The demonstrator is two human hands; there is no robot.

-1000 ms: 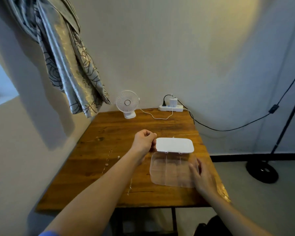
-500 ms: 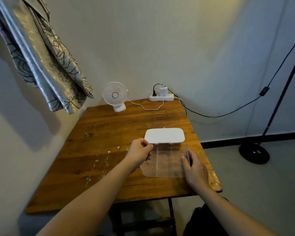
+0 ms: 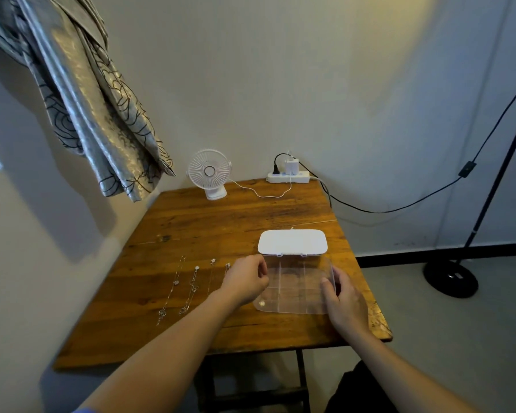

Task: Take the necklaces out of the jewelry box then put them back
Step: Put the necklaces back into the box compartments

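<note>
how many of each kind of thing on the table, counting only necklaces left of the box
necklaces: 4 (one partly behind the left hand)
jewelry box: 1
fan: 1
power strip: 1
total: 7

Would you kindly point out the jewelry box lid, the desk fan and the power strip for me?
jewelry box lid (image 3: 292, 241): head view, middle of its white panel.
desk fan (image 3: 209, 171): head view, centre hub of the grille.
power strip (image 3: 303, 176): head view, bare right end of its body.

Open clear jewelry box (image 3: 295, 293), necklaces (image 3: 193, 284) lying stretched beside it.
</note>
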